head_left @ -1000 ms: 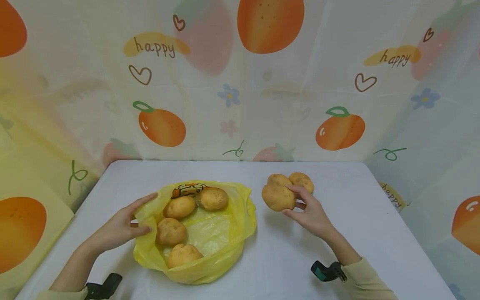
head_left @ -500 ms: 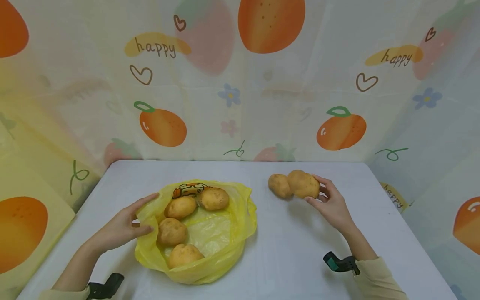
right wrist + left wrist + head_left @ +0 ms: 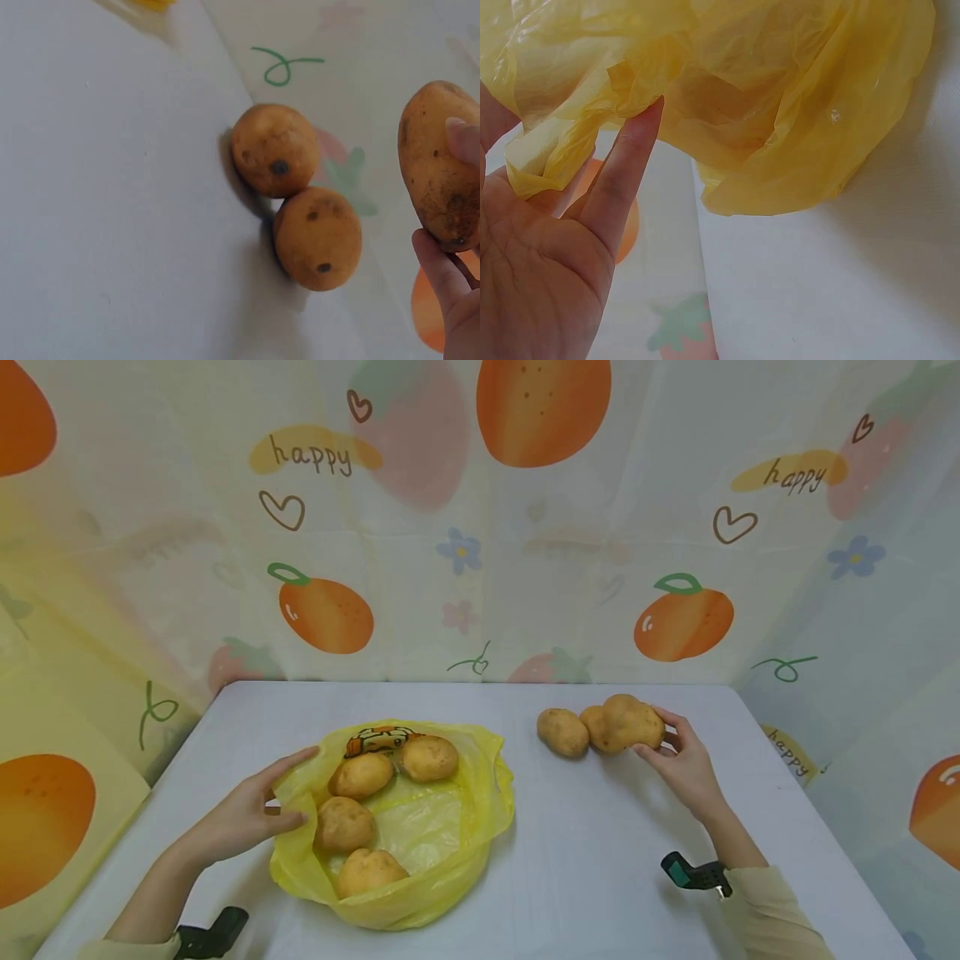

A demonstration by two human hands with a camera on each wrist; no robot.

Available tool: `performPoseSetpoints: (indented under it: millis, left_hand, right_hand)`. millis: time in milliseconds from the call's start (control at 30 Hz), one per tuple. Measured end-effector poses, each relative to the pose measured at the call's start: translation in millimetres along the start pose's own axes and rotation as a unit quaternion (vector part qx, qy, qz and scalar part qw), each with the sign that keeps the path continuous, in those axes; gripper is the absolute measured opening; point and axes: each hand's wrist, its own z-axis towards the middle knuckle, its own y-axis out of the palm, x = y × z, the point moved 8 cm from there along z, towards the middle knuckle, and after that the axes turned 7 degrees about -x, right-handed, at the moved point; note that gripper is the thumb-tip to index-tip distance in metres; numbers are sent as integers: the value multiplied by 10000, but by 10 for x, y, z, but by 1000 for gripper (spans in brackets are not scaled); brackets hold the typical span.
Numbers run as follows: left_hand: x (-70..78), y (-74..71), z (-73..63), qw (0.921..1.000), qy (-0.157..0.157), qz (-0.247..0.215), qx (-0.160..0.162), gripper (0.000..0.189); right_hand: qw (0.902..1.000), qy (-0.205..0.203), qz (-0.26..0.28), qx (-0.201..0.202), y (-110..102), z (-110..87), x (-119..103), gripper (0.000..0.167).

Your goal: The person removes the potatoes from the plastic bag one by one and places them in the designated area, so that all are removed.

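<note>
My right hand [image 3: 686, 770] holds a potato [image 3: 632, 724] between thumb and fingers, and in the right wrist view the held potato [image 3: 435, 165] shows dark marks at its lower end. In the head view it overlaps a second potato [image 3: 594, 727]; a third potato [image 3: 562, 732] lies just left of that one. On the left of the table is a yellow plastic bag [image 3: 420, 835], its mouth spread wide, with several potatoes [image 3: 345, 824] inside. At its left rim my left hand [image 3: 238, 817] holds the film; the left wrist view shows the bag's fold [image 3: 555, 154] among the fingers.
A white table [image 3: 570, 877] carries everything. Behind it hangs a pale curtain [image 3: 540, 585] printed with fruit, hearts and flowers. Black wrist cameras are worn on both arms, the right wrist camera [image 3: 693, 872] sitting low over the table.
My right hand has moved right and slightly back with the potato, from in front of the pair on the table to their right side. My left hand and the bag have stayed put.
</note>
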Motion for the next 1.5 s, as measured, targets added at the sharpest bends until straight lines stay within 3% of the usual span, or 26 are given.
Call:
performPoseSetpoints:
  millis: [300,633,1267,1500]
  left_hand:
    - [-13,-9,-6,10000,-66,-55,-18,79]
    - [-15,-9,-11,9999,-43,-123,-48,79]
    - [19,-1,-6,9999,-18,-154,-65,78]
    - [46,-2,-3,9999,25,-128,-58,78]
  right_hand:
    - [9997,205,-39,99,-124,101,171,68]
    - [9969,694,-219,311,-205,169,407,72]
    - [9903,1095,-858,19,-240,258,707,75]
    - [9880,1292,-844,-10,-223,248,766,76]
